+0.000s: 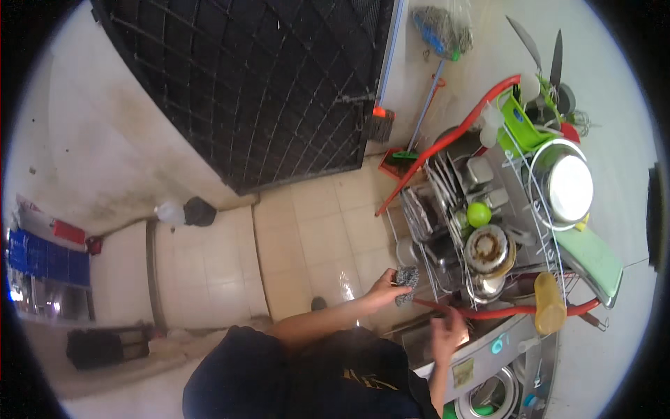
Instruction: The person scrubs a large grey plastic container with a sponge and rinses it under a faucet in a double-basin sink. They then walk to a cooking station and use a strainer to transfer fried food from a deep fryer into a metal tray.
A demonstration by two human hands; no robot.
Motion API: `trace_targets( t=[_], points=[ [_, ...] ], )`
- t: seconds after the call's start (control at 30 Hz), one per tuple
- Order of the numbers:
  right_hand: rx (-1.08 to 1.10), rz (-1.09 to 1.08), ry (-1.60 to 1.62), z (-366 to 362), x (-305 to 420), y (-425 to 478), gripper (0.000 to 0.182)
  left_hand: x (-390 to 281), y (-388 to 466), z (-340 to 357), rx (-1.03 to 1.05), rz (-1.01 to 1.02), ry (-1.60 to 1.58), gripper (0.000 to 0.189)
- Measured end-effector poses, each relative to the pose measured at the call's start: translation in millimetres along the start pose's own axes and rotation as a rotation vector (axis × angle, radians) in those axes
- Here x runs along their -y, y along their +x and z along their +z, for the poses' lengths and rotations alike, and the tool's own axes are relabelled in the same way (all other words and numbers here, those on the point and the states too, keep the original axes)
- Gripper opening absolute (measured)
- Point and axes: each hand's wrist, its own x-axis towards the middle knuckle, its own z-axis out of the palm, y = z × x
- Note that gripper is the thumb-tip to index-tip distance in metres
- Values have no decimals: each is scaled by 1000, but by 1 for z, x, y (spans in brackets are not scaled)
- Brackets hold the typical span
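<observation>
My left hand [386, 291] grips a grey scouring pad [406, 285], probably of metal wire, near the lower front of a red-framed dish rack [455, 139]. Blurred, my right hand [448, 331] is just below the rack's lower red rail, with bent fingers; nothing can be made out in it. On the rack are a stained metal pot [487, 250], a lime-green round item [478, 214], several upright metal trays or plates [445, 180] and a large steel basin [570, 183]. A yellow plastic cup or jug [549, 304] hangs at the rack's lower right.
A counter with a sink [489, 393] lies at the lower right. Two knives [556, 57] stand blade up by a green basket [523, 125] on the rack. A mop [445, 34], broom and dustpan [396, 163] are beside a dark mesh door [251, 89]. Tiled floor [319, 225] stretches left of the rack.
</observation>
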Motion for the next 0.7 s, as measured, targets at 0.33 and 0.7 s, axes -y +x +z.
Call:
trace_targets(
  t=[0.33,0.7],
  points=[
    [324,-270,-142,243,115,213,44,-167,86,-140,-219,82,12,56],
    [-337,-817,-251,380,206,615,40,-86,175,-427,-1195,307,191,47]
  ],
)
